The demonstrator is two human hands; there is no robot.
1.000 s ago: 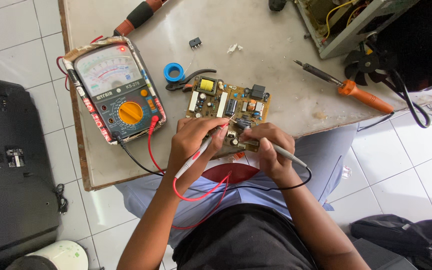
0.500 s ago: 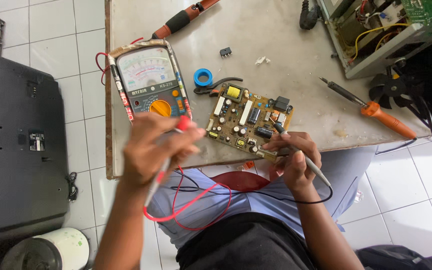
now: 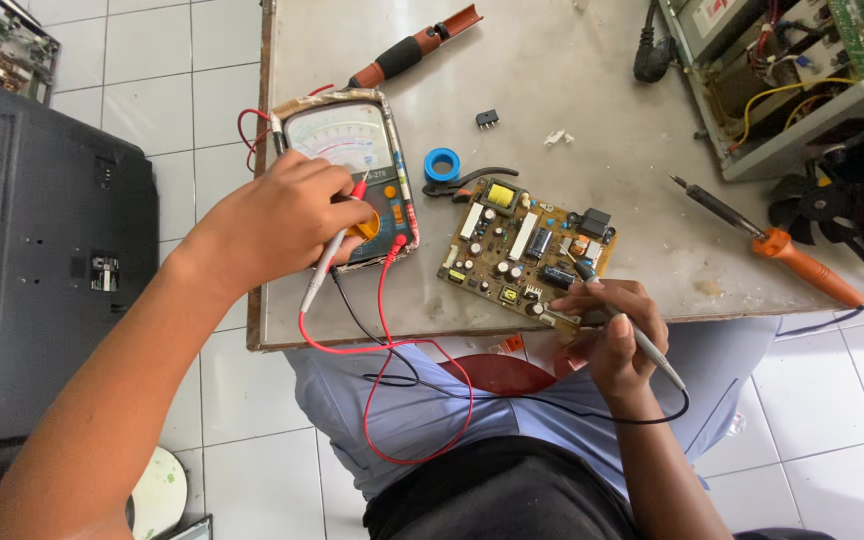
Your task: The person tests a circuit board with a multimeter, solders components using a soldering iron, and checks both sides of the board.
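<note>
My left hand rests on the analog multimeter at the table's left edge, its fingers on the orange dial while it grips the red test probe. My right hand holds the black test probe like a pen, tip down on the near right corner of a tan circuit board full of small components. Red and black leads loop from the meter down across my lap.
On the grey table lie a blue tape roll, an orange-handled soldering iron, a red-and-black handled tool and an open metal chassis with wiring. A dark flat panel lies on the tiled floor at left.
My left hand has moved from the circuit board over to the multimeter dial, carrying the red probe. My right hand stays at the board with the black probe.
</note>
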